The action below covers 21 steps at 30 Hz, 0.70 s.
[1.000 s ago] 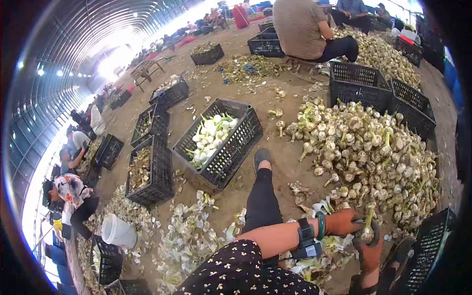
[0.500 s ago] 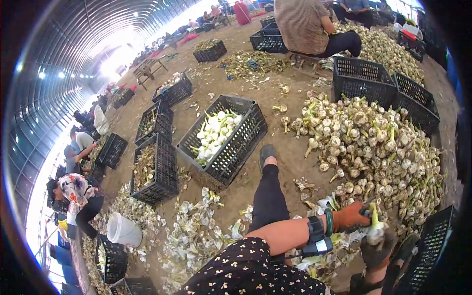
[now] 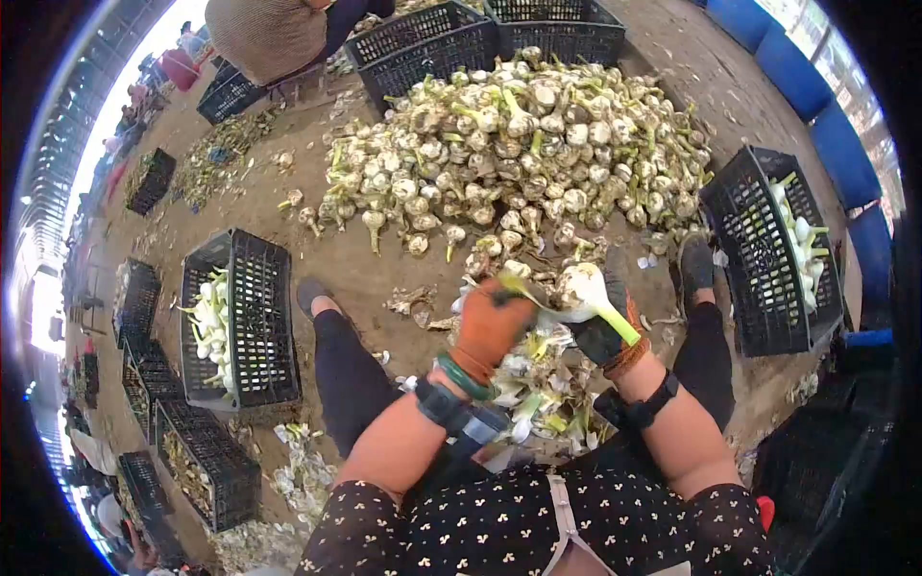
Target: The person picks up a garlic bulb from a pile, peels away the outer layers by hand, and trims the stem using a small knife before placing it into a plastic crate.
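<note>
My right hand (image 3: 607, 338), in a dark-palmed orange glove, is closed around a garlic bulb (image 3: 583, 288). The bulb is partly white, with soil-stained skin on one side, and its green stem (image 3: 617, 322) points down to the right. Left of it, my left hand (image 3: 492, 322), in an orange glove, is closed on a blurred yellowish strip of garlic peel (image 3: 523, 288) that stretches toward the bulb. Its fingertips are partly hidden. Beneath both hands lie loose garlic peels (image 3: 538, 389) on the ground between my legs.
Ahead is a large heap of unpeeled garlic (image 3: 509, 154). A black crate (image 3: 245, 326) with peeled white garlic stands left, and another crate (image 3: 768, 250) with garlic stands right. Other crates (image 3: 423, 58) stand behind the heap, near a seated person (image 3: 264, 38).
The view has turned right, bringing the heap and both hands to the middle. The peel strip now stretches between my left hand and the bulb, whose white surface shows more.
</note>
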### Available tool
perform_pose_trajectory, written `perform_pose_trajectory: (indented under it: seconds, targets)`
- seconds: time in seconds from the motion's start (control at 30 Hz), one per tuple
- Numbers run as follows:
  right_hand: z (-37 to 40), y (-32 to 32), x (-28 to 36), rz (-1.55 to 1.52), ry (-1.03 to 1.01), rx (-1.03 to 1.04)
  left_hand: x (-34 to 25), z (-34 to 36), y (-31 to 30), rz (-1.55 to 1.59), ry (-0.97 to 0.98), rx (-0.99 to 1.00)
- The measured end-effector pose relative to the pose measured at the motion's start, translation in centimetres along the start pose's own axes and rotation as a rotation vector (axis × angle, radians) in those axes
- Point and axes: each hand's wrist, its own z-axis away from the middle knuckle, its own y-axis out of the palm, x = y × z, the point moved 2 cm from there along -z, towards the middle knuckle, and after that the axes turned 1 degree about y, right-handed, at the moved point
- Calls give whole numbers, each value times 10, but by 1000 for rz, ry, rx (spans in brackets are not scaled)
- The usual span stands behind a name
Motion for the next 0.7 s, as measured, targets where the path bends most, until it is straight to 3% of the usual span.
perform_pose_trajectory:
  seconds: [0.03,0.07,0.13,0.23,0.27,0.3,0.33,0.37,0.4,0.43,0.5,0.53,0.57,0.63,0.67,0.7]
  targets:
    - [-11,6,0,795,-5,65,-6,-2,-9,236,-61,-5]
    - [-12,8,1,790,-8,62,0,-7,-20,200,-10,-96]
    - [-9,15,5,549,-170,193,4,-12,-31,158,48,-190]
    - [-1,26,11,174,-388,388,-1,-17,-46,387,53,-347]
    - [5,27,13,166,-385,387,-7,-20,-55,409,32,-405]
    - [11,24,16,-239,-176,431,-11,-21,-66,431,16,-461]
    - [19,21,22,-636,42,462,-2,-28,-82,-60,64,-348]
    - [26,18,31,-1023,266,482,-3,-26,-80,-58,71,-349]
    - [34,14,40,-893,391,327,-3,-19,-65,-576,94,156]
    - [31,4,29,-737,325,291,4,-8,-52,-1079,110,676]
    - [28,-4,17,-415,231,204,28,1,-48,-1122,71,681]
    - [36,7,40,-719,389,198,24,0,-43,-1043,68,629]
    - [36,5,29,-720,392,198,20,1,-38,-1042,65,629]
    - [33,-5,11,12,-104,62,14,1,-26,-650,-125,587]
    - [30,-2,12,-142,19,-39,13,8,-13,-575,-208,562]
    - [29,4,21,-140,12,-38,6,17,1,-466,-151,473]
